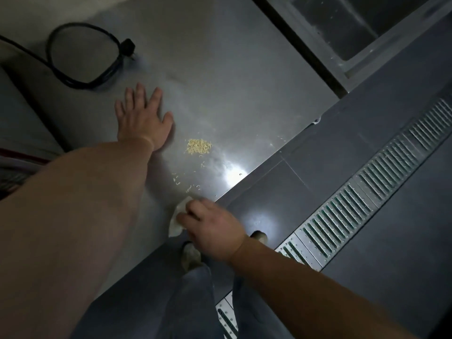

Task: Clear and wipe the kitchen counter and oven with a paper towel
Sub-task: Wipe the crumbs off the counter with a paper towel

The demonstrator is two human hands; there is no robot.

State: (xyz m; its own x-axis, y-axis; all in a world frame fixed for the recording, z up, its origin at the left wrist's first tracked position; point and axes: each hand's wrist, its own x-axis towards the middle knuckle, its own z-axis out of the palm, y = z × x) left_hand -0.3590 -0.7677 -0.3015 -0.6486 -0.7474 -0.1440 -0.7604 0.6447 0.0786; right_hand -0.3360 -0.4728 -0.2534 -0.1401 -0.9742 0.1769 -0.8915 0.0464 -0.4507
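A steel counter [220,69] fills the upper middle of the head view. A small heap of pale crumbs [198,146] lies on it, with loose crumbs [188,184] trailing toward the front edge. My left hand [143,118] rests flat on the counter, fingers spread, just left of the heap. My right hand [212,227] grips a crumpled white paper towel [176,217] at the counter's front edge, below the loose crumbs. No oven can be made out.
A coiled black power cable with its plug [85,52] lies at the counter's back left. A steel sink basin [354,28] sits at the upper right. Below the edge are dark floor tiles, a metal drain grate [367,199] and my shoes [190,255].
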